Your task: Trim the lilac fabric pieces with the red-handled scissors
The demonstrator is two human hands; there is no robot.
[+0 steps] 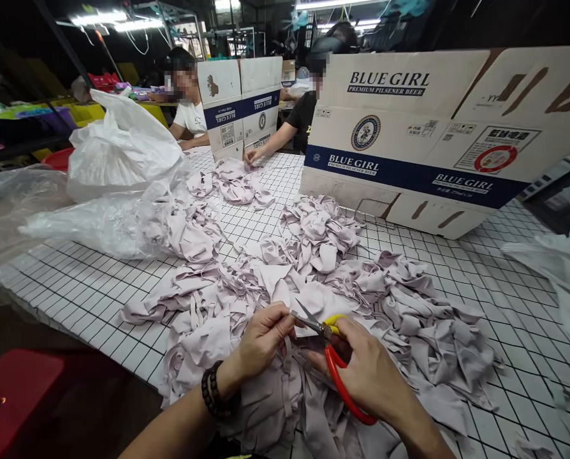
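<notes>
A large heap of pale lilac fabric pieces (208, 331) lies in front of me on a grid-lined table. My left hand (266, 335), with dark beads at the wrist, pinches a piece of this fabric (321, 299) near its edge. In my right hand (366, 363) is a pair of scissors (335, 363) with one red and one yellow handle. Their blades are parted and point left, close to my left fingertips. Whether the blades touch the fabric there, I cannot tell.
Printed cardboard boxes (390, 134) stand upright at the back right and back centre. White plastic bags (122, 143) with more fabric lie at the left. Two people sit across the table (98, 325); one person's hand (261, 153) touches a far fabric pile. A red stool (17, 395) is lower left.
</notes>
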